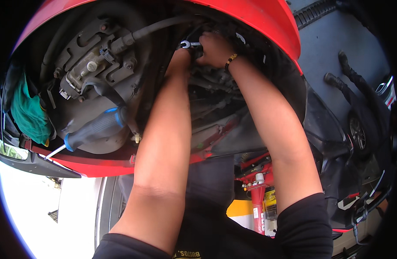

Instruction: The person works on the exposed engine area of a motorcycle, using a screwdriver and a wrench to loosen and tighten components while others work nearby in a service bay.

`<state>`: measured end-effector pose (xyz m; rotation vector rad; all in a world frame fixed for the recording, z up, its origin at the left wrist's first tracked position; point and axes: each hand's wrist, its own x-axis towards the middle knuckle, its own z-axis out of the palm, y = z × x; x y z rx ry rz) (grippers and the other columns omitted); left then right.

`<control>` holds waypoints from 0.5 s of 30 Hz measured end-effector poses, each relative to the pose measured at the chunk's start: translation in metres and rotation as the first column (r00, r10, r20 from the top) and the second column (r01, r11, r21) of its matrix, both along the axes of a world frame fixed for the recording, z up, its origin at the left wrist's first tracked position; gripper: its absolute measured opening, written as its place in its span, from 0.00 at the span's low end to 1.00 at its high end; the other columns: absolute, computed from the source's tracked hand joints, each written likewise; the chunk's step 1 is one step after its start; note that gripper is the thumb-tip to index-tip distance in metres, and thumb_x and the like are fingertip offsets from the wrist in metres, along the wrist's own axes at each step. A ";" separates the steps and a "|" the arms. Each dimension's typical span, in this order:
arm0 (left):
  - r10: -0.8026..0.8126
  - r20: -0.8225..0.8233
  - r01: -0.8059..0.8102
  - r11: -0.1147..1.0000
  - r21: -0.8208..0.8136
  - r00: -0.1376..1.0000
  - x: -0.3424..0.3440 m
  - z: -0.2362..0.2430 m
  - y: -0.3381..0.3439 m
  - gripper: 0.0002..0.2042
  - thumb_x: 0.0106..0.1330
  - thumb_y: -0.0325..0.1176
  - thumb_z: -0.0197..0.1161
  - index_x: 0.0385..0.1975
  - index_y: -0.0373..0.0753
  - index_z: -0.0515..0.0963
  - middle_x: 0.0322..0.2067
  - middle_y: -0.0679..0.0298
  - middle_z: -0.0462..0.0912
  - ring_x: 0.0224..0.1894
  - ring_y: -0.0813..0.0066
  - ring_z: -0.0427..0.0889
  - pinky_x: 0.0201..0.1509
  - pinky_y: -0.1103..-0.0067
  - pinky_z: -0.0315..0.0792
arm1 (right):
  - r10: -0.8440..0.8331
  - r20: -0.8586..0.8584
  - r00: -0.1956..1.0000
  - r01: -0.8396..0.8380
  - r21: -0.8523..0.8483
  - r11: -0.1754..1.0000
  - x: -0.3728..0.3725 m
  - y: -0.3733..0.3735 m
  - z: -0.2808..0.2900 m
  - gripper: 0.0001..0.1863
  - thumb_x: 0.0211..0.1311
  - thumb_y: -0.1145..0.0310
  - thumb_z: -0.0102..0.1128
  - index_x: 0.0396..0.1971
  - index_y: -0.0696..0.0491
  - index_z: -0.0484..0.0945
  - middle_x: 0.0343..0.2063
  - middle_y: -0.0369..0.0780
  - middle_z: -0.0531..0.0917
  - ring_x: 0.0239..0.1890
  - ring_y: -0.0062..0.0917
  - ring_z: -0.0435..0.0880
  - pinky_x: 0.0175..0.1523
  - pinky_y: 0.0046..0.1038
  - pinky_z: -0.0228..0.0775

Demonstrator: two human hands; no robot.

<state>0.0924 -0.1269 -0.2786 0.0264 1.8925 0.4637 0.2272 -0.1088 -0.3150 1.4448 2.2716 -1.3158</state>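
Observation:
Both my arms reach up into the dark cavity under the red bodywork. My right hand, with a beaded bracelet at its wrist, is closed around a silver open-end wrench. The wrench's jaw points left, toward a spot just above my left hand. That hand is at the edge of a dark panel, close to the jaw, and its fingers are hidden. Dark hoses and brackets crowd the space around both hands.
To the left, a screwdriver with a black and blue handle rests near a round dark housing. A green cloth is tucked farther left. A red cylindrical stand shows between my arms. At right, another person's legs are visible.

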 end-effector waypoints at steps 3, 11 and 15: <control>-0.001 0.016 0.000 0.999 0.045 1.000 0.002 -0.007 -0.008 0.13 0.53 0.22 0.66 0.38 0.24 0.77 0.33 0.53 0.80 0.33 0.64 0.82 0.34 0.71 0.75 | 0.012 -0.041 0.999 -0.010 0.041 0.999 0.005 -0.004 -0.009 0.24 0.42 0.53 0.74 0.30 0.58 0.78 0.38 0.46 0.79 0.46 0.42 0.78 0.54 0.39 0.70; 0.032 0.068 -0.035 0.998 0.045 0.997 0.000 -0.014 -0.012 0.12 0.53 0.22 0.64 0.37 0.25 0.76 0.32 0.53 0.80 0.32 0.65 0.82 0.35 0.71 0.76 | 0.066 -0.014 0.998 -0.065 0.030 0.997 0.007 -0.006 -0.010 0.27 0.45 0.52 0.74 0.35 0.60 0.78 0.42 0.48 0.78 0.50 0.42 0.76 0.56 0.40 0.70; -0.267 -0.107 0.264 0.964 -0.042 0.958 -0.001 -0.026 -0.015 0.16 0.56 0.27 0.65 0.41 0.23 0.76 0.32 0.51 0.81 0.34 0.62 0.82 0.36 0.69 0.76 | 0.216 0.010 0.976 -0.215 -0.049 0.975 0.011 0.005 -0.007 0.28 0.47 0.52 0.73 0.38 0.60 0.76 0.43 0.49 0.77 0.51 0.44 0.76 0.58 0.41 0.69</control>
